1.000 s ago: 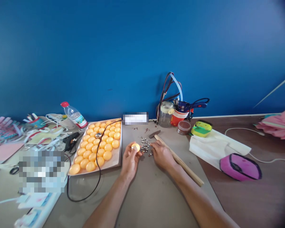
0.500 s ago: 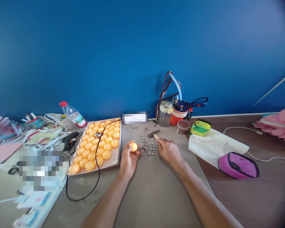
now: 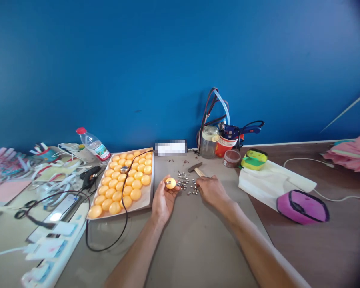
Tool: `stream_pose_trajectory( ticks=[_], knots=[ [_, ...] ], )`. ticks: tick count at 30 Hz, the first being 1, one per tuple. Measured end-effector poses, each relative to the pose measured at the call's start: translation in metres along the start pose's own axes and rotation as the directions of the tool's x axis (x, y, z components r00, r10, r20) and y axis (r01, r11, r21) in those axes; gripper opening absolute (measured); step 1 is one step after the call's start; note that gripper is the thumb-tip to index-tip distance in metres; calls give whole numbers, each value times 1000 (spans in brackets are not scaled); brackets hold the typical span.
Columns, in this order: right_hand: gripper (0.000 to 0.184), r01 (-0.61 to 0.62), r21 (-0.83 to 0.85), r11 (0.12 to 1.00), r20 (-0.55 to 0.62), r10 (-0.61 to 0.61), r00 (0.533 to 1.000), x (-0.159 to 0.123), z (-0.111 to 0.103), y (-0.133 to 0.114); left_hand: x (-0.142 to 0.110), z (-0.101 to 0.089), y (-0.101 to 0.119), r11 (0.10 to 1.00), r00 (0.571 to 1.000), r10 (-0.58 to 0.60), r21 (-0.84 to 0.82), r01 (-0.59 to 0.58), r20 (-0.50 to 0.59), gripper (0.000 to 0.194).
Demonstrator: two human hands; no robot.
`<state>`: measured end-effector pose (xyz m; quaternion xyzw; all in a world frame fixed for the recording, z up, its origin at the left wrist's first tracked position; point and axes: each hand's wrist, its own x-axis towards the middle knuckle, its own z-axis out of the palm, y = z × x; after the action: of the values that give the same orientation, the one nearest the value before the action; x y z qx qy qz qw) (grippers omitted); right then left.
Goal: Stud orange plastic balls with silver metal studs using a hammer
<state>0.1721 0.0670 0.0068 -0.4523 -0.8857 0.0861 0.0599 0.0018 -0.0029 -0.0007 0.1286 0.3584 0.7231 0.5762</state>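
Observation:
My left hand holds an orange plastic ball between thumb and fingers, palm turned up. A small silvery metal piece shows on the ball's surface. My right hand is closed around the lower handle of a small hammer, its fingers hiding the handle's end. The hammer's dark head lies on the grey mat, pointing away to the left. Between my hands several small shiny metal beads or bells are scattered on the mat.
To the left stands a tray of orange balls, crossed by a black cable. A bottle, power strip and scissors lie beyond. A jar, red cup and purple pouch are on the right.
The ball in my left hand has turned, and the silvery piece on it now shows. My right hand has slid slightly back, leaving more of the hammer handle visible.

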Motion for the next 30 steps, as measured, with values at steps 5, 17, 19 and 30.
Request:
stream_pose_trajectory(
  ticks=[5,17,19,30],
  knots=[
    [17,44,97,994,-81,-36,996,0,6,-4,1,-3,0,1000,1000,11,11,-12,18,32],
    [29,165,421,892,-397,18,918,5,20,4,3,-3,-2,999,999,42,21,-42,24,35],
    [26,103,397,912,-361,52,931,5,18,10,4,-4,-2,997,998,68,28,-68,10,35],
    [20,-31,25,999,-177,35,984,4,17,-4,1,-3,-3,985,991,129,114,-132,34,32]
  ],
)
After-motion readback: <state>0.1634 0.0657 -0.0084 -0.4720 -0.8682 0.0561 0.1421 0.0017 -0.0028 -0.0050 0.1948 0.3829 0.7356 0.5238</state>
